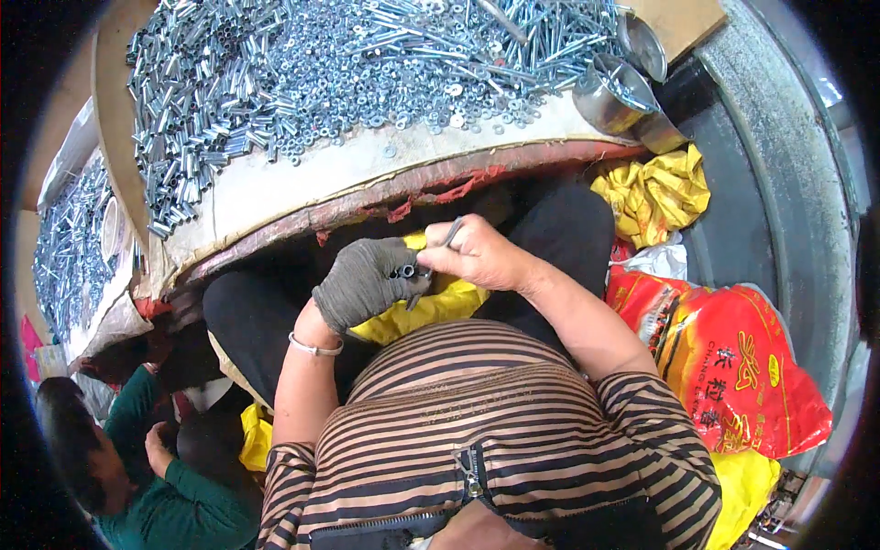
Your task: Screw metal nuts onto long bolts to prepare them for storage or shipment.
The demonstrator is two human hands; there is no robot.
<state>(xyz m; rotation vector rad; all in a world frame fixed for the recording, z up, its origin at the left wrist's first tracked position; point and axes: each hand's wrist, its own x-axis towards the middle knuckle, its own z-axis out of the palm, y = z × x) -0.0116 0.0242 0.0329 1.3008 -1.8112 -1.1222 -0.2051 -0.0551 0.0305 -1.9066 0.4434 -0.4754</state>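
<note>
Head view: gloved left hand (362, 282), closed around small metal tubes (408, 271), likely steadying them; bare right hand (475, 254), pinched alongside, contents unclear; loose washers (335, 105), far worktop (275, 188), apparently for easy reach.

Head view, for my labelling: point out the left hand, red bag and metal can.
Left hand (367, 282): head view, grey glove's back.
Red bag (726, 368): head view, printed side.
Metal can (601, 108): head view, outer wall.
</note>
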